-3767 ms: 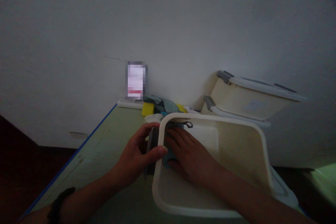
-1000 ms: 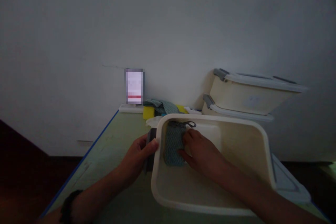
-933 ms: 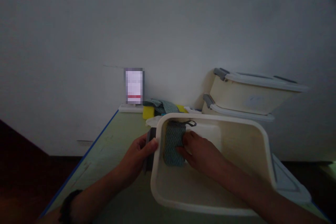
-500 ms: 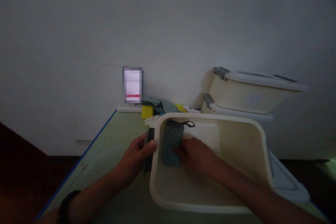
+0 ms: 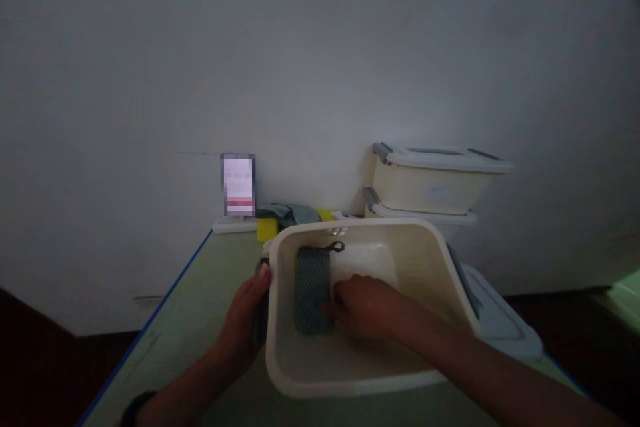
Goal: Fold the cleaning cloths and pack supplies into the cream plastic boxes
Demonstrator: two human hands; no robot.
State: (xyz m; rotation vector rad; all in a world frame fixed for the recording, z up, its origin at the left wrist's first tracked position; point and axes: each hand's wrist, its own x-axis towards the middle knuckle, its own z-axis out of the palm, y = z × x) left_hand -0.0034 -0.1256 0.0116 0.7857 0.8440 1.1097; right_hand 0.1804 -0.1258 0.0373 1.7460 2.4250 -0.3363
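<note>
A cream plastic storage box (image 5: 350,383) stands uncovered in front of me, tilted so its inside faces me. My left hand (image 5: 247,310) grips its left side at the dark grey latch, thumb up against the rim. Inside, against the left wall, lies a teal woven scrubbing sponge (image 5: 313,290) with a small dark hanging loop at its far end. My right hand (image 5: 363,307) reaches into the box, fingers curled and pinching the sponge's right edge; the fingertips are partly hidden.
A blurred lit screen (image 5: 239,185) stands on a white base at back left. Beside it are a yellow sponge (image 5: 267,229) and a grey-green cloth (image 5: 303,214). Two lidded boxes (image 5: 430,188) are stacked at back right. A loose lid (image 5: 500,320) lies right on the green table (image 5: 200,293).
My right hand lay spread over the sponge; it has drawn back to the sponge's right edge, fingers curled. The box now appears further left and tilted differently. My left hand stays on its side.
</note>
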